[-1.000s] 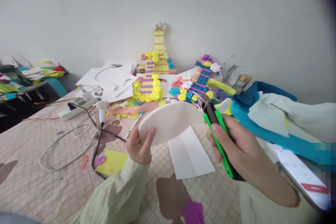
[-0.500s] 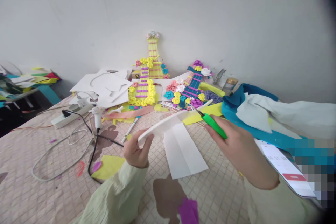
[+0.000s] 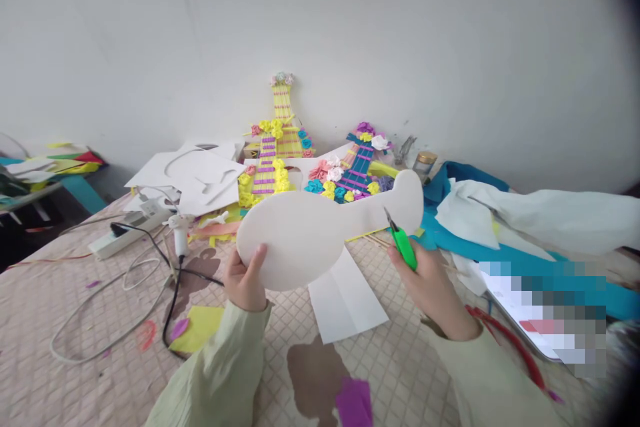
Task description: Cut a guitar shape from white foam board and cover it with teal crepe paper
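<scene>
My left hand [image 3: 246, 280] pinches the lower left edge of a white foam board cutout [image 3: 295, 237], thumb on its face. The cutout has a wide oval body and a narrow neck that ends in a rounded, upturned tip on the right. In my right hand [image 3: 430, 283] is a green utility knife [image 3: 403, 247], its blade pointing up and left in front of the cutout's neck. Whether the blade touches the board I cannot tell. Below the cutout, a creased white sheet of paper [image 3: 345, 300] lies on the table.
Flower-trimmed yellow [image 3: 267, 163] and blue [image 3: 356, 170] woven pieces stand against the wall. At left are white board scraps [image 3: 190, 170], a power strip [image 3: 130, 232] and a white glue gun [image 3: 179, 233] with cords. Blue crepe paper [image 3: 450, 240] and a phone [image 3: 525, 313] lie at right.
The cutout has turned from nearly edge-on to face me, showing its full outline. My right hand with the knife has shifted slightly; the view has swung a little.
</scene>
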Motion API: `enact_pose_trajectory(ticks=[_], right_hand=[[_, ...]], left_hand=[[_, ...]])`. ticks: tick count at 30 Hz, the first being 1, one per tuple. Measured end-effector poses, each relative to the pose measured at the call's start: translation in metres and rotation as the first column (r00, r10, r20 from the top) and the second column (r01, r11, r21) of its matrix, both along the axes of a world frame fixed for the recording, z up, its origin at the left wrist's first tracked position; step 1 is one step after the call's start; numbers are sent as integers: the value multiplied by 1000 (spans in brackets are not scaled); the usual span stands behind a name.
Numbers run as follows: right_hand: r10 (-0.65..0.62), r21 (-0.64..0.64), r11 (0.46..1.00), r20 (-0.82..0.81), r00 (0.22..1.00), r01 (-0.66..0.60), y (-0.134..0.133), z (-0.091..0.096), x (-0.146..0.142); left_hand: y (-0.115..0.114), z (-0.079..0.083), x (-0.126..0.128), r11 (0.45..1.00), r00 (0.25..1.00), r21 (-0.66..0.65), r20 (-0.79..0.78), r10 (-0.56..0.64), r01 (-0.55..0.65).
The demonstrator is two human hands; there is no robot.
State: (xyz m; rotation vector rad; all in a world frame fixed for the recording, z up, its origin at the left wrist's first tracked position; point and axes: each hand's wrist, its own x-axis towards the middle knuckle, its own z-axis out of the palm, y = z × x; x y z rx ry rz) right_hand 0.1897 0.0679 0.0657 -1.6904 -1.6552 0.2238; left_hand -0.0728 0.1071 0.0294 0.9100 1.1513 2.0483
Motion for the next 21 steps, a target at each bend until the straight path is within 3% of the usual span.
enact_pose_trajectory(ticks=[2, 5, 8, 10, 13, 15, 17, 19, 21], right_hand=[[12, -89, 995, -258, 966, -37, -3, -3, -5], [73, -109, 978, -612, 787, -175, -7, -5, -22], [111, -41, 973, -779, 617, -227, -7, -6, -35], [111, -14, 976, -827, 552, -217, -4, -6, -37], [78, -80, 965, -823, 563, -250, -2, -4, -27], [79, -149, 938, -787, 612, -313, -3, -2, -17], [99, -202, 907, -752, 652, -370, -4, 1, -10], [126, -222, 885, -732, 670, -409, -5, 1, -6], [142, -236, 873, -716, 684, -428, -4, -1, -6]], left_hand=[[-1, 4, 3, 996, 989, -62, 136, -57, 66], [-16, 10, 16, 976, 940, -153, 326, -98, 155], [-43, 6, 30, 922, 895, -230, 397, -203, 312], [-63, -3, 33, 858, 871, -282, 380, -311, 430], [-86, -15, 19, 789, 852, -321, 235, -469, 523], [-93, -15, -2, 835, 886, -314, 47, -462, 452], [-93, -10, -26, 901, 895, -304, -228, -383, 309], [-88, -2, -47, 932, 788, -307, -518, -332, 190], [-79, 5, -58, 952, 693, -273, -660, -289, 137]])
